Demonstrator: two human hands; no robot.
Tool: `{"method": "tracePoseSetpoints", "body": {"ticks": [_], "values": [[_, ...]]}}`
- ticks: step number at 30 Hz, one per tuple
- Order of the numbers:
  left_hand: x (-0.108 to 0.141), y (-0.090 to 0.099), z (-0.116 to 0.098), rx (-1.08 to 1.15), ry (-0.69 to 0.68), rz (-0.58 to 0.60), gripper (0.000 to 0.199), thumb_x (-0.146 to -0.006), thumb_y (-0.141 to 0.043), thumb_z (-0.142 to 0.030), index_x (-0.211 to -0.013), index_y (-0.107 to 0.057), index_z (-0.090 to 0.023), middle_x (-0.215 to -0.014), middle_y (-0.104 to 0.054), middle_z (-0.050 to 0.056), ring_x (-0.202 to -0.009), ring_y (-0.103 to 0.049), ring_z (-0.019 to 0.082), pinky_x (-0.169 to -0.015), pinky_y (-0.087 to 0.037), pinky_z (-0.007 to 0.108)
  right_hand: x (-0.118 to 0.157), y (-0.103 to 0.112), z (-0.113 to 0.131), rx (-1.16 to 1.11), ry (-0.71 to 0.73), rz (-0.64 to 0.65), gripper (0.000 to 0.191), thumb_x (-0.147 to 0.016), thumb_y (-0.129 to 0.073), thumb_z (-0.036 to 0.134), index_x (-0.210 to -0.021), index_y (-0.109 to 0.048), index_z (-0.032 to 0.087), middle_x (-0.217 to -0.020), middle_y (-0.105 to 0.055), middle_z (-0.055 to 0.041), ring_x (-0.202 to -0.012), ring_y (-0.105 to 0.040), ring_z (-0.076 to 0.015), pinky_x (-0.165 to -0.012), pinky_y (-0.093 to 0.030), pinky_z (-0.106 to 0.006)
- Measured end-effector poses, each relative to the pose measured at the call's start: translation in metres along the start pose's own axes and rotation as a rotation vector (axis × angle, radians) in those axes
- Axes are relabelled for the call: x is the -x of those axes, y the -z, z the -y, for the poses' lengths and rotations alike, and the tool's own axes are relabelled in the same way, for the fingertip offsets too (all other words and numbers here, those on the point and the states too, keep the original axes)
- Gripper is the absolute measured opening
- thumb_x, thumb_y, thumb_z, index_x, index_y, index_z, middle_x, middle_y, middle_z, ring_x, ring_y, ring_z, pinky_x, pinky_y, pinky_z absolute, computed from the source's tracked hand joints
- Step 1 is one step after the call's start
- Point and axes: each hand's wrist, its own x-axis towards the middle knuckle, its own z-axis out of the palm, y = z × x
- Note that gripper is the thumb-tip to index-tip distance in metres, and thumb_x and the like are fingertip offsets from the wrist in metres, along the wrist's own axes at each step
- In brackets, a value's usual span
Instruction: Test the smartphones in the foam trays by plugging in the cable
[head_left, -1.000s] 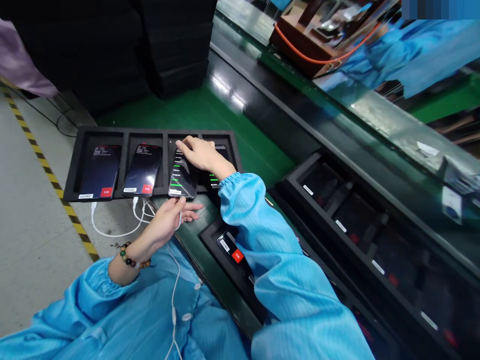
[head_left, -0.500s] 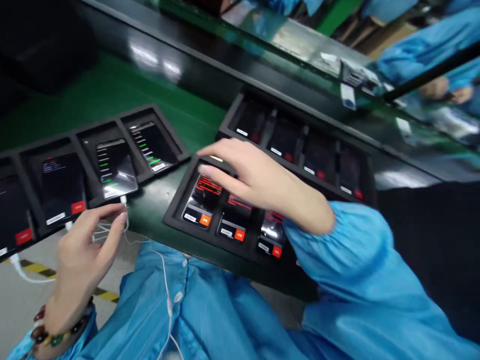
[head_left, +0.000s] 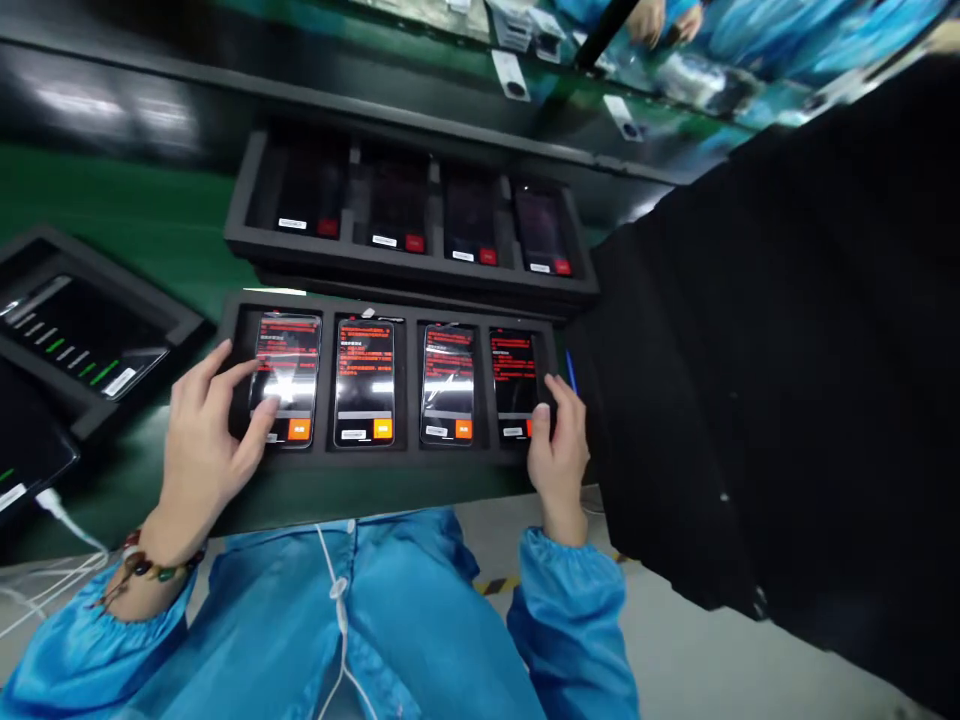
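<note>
A dark foam tray point(head_left: 367, 458) lies before me with phones in its compartments, their lit screens showing red text and an orange-red block. Over its left end is my left hand point(head_left: 206, 430), fingers spread and bent, thumb and index finger at the leftmost phone point(head_left: 289, 350). My right hand point(head_left: 561, 450) closes round the tray's right end, thumb inside the rim beside the rightmost phone point(head_left: 514, 390). Between these two are a second phone point(head_left: 364, 385) and a third phone point(head_left: 448, 375). The undersides of both hands are hidden.
Behind stands another tray point(head_left: 412, 262) of darker phones, on top of further trays. At left, an angled tray point(head_left: 176, 350) holds phones, one with a white cable point(head_left: 64, 515). A black curtain point(head_left: 750, 350) hangs at right, near a blue pen-like object point(head_left: 571, 372). Co-workers' blue sleeves show beyond.
My view has turned right. My right hand has gone from above the near tray's left part to its right end. My left hand has left the cabled phones for the near tray's left end.
</note>
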Motion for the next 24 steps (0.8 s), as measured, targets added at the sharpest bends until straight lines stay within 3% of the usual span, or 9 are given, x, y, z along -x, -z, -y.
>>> {"method": "tracePoseSetpoints", "body": {"ticks": [4, 7, 8, 10, 12, 16, 19, 21, 24], "values": [[-0.009, 0.000, -0.005, 0.033, 0.007, -0.142, 0.031, -0.110, -0.065, -0.038, -0.134, -0.073, -0.019, -0.155, -0.067, 0.019, -0.146, -0.063, 0.038, -0.123, -0.052, 0.060, -0.005, -0.010, 0.007, 0.028, 0.019, -0.127, 0.064, -0.116, -0.042, 0.062, -0.151, -0.067, 0.014, -0.156, -0.066, -0.0243, -0.150, -0.061, -0.0399, -0.124, -0.048, -0.063], [0.016, 0.017, -0.017, 0.153, -0.152, -0.286, 0.015, -0.105, -0.066, -0.021, -0.119, -0.074, -0.021, -0.124, -0.080, 0.012, -0.119, -0.077, 0.028, -0.105, -0.063, 0.046, -0.002, -0.015, 0.008, 0.017, 0.031, -0.238, 0.060, -0.116, -0.045, 0.057, -0.141, -0.074, 0.011, -0.146, -0.072, -0.0262, -0.143, -0.067, -0.0435, -0.120, -0.051, -0.065], [0.031, 0.024, -0.024, 0.237, -0.242, -0.222, 0.015, -0.104, -0.067, -0.017, -0.116, -0.074, -0.021, -0.111, -0.082, 0.010, -0.106, -0.079, 0.025, -0.095, -0.065, 0.041, -0.001, -0.016, 0.008, 0.016, 0.040, -0.278, 0.058, -0.115, -0.047, 0.057, -0.137, -0.076, 0.012, -0.142, -0.074, -0.0265, -0.139, -0.069, -0.0448, -0.117, -0.053, -0.066], [0.066, 0.035, -0.038, 0.413, -0.328, 0.061, 0.016, -0.103, -0.067, -0.017, -0.118, -0.072, -0.020, -0.097, -0.082, 0.008, -0.088, -0.079, 0.022, -0.079, -0.066, 0.035, -0.001, -0.020, 0.005, 0.012, 0.077, -0.361, 0.055, -0.113, -0.051, 0.058, -0.126, -0.080, 0.014, -0.132, -0.079, -0.0268, -0.130, -0.075, -0.0470, -0.111, -0.057, -0.067], [0.103, 0.038, -0.051, 0.488, -0.254, 0.307, 0.024, -0.106, -0.067, -0.024, -0.129, -0.070, -0.018, -0.108, -0.084, 0.012, -0.095, -0.080, 0.024, -0.084, -0.066, 0.037, -0.002, -0.023, 0.004, -0.001, 0.129, -0.446, 0.052, -0.111, -0.053, 0.060, -0.115, -0.082, 0.018, -0.119, -0.082, -0.0261, -0.119, -0.079, -0.0485, -0.103, -0.061, -0.068], [0.170, 0.023, -0.053, 0.400, -0.066, 0.440, 0.041, -0.109, -0.063, -0.036, -0.146, -0.064, -0.019, -0.137, -0.078, 0.017, -0.125, -0.074, 0.030, -0.113, -0.057, 0.047, -0.004, -0.026, 0.002, -0.014, 0.208, -0.513, 0.046, -0.109, -0.052, 0.061, -0.101, -0.081, 0.025, -0.106, -0.084, -0.0227, -0.106, -0.081, -0.0491, -0.093, -0.063, -0.069], [0.209, 0.002, -0.029, 0.259, 0.124, 0.543, 0.038, -0.107, -0.061, -0.043, -0.136, -0.072, -0.020, -0.129, -0.079, 0.014, -0.118, -0.072, 0.030, -0.111, -0.054, 0.048, -0.001, -0.023, 0.002, -0.029, 0.205, -0.478, 0.046, -0.108, -0.052, 0.062, -0.098, -0.080, 0.028, -0.106, -0.085, -0.0201, -0.107, -0.080, -0.0491, -0.094, -0.061, -0.069], [0.229, -0.009, -0.006, 0.162, 0.288, 0.503, 0.034, -0.106, -0.057, -0.045, -0.118, -0.078, -0.021, -0.117, -0.079, 0.013, -0.110, -0.071, 0.028, -0.106, -0.055, 0.046, 0.002, -0.021, 0.002, -0.047, 0.190, -0.440, 0.044, -0.109, -0.054, 0.061, -0.099, -0.081, 0.028, -0.108, -0.084, -0.0191, -0.111, -0.078, -0.0487, -0.096, -0.059, -0.068], [0.250, -0.014, 0.032, 0.018, 0.479, 0.301, 0.042, -0.109, -0.045, -0.044, -0.104, -0.076, -0.017, -0.118, -0.074, 0.019, -0.113, -0.066, 0.032, -0.108, -0.054, 0.053, 0.006, -0.017, 0.001, -0.058, 0.190, -0.396, 0.043, -0.110, -0.054, 0.057, -0.102, -0.081, 0.026, -0.110, -0.083, -0.0192, -0.114, -0.076, -0.0479, -0.099, -0.057, -0.067]]}}
